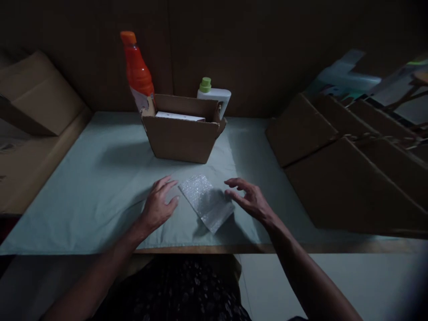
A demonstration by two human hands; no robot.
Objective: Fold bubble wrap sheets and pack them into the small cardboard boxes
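A piece of bubble wrap (204,199) lies at a slant on the pale green cloth (115,196) near the table's front edge. My left hand (158,203) is at its left side, fingers apart, holding nothing. On the other side my right hand (249,197) hovers close to the wrap's right corner, fingers slightly curled and spread, also holding nothing. Just behind the wrap stands a cardboard box (183,138) with its top uncovered. A white item (180,117) shows inside it; its kind is hidden by the box wall.
An orange bottle (137,67) and a white bottle with a green cap (214,94) stand behind the box. Larger cardboard boxes (354,187) occupy the right side, with blurred items above them. At the left is another cardboard piece (40,93).
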